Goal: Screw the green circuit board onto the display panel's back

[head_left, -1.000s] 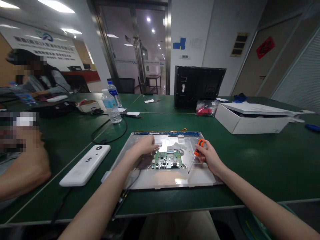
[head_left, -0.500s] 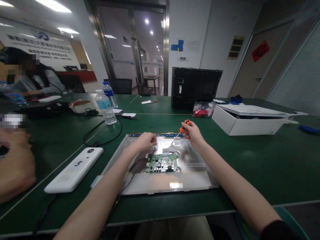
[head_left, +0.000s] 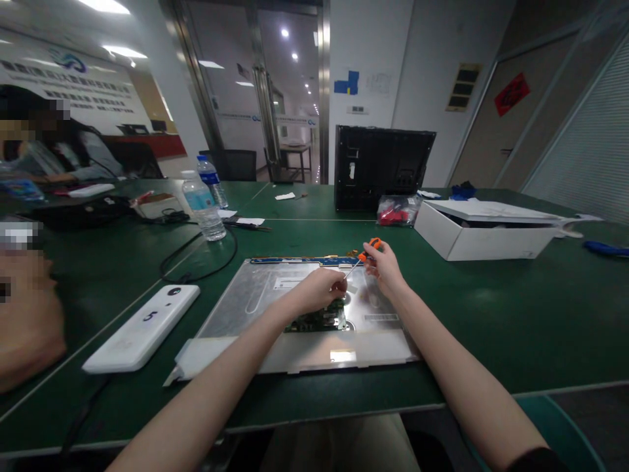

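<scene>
My right hand (head_left: 387, 267) grips the orange and black handle of a screwdriver (head_left: 372, 249), its thin shaft slanting down to the left. Close to the shaft's tip, my left hand (head_left: 322, 288) has its fingers curled together in a pinch. What they hold, if anything, is hidden, and I cannot tell whether they touch the tip. Under both hands lies a silvery metal display panel (head_left: 228, 308). A green circuit board (head_left: 317, 322) in its middle is partly covered by my left hand. A narrow blue circuit strip (head_left: 285, 261) runs along the panel's far edge.
Left of the panel lie a white device marked 5 (head_left: 142, 331) and a black cable (head_left: 234, 252). Beyond are water bottles (head_left: 204, 210), a black monitor casing (head_left: 383, 164), a bag with red contents (head_left: 396, 213) and a white box (head_left: 484, 239). Another person's hand (head_left: 29, 321) is at far left.
My left hand has moved right, from the panel's upper middle to the screwdriver's tip, and now covers part of the green board. My right hand with the screwdriver has shifted slightly right.
</scene>
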A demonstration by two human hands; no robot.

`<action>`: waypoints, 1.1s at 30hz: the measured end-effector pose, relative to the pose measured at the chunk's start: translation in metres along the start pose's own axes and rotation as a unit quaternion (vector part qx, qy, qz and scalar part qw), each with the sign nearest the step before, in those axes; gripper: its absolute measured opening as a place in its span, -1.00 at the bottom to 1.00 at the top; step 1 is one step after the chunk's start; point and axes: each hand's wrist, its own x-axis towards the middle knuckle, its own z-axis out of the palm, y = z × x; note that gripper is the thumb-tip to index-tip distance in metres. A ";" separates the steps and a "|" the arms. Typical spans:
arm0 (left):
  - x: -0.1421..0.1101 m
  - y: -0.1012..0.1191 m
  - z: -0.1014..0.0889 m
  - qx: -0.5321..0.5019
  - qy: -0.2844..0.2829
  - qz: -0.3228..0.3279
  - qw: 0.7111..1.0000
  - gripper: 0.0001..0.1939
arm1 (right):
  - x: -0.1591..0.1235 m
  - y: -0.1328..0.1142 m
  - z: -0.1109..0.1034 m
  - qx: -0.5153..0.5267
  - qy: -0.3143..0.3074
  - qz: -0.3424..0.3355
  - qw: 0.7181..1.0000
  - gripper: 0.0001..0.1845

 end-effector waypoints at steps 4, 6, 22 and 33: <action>0.000 -0.003 0.008 0.008 0.011 -0.004 1.000 -0.87 | -0.001 -0.001 0.001 -0.003 -0.006 -0.019 1.000 -0.41; -0.002 -0.004 0.011 0.009 0.014 -0.007 1.000 -0.85 | -0.002 -0.001 0.001 -0.003 -0.009 -0.031 0.999 -0.40; -0.009 -0.005 0.015 0.031 0.034 0.000 0.999 -0.84 | -0.009 -0.003 0.003 -0.028 -0.033 -0.115 0.992 -0.40; -0.008 -0.011 0.015 0.020 0.063 0.014 0.998 -0.90 | -0.015 -0.001 0.000 -0.179 -0.010 -0.299 0.937 -0.52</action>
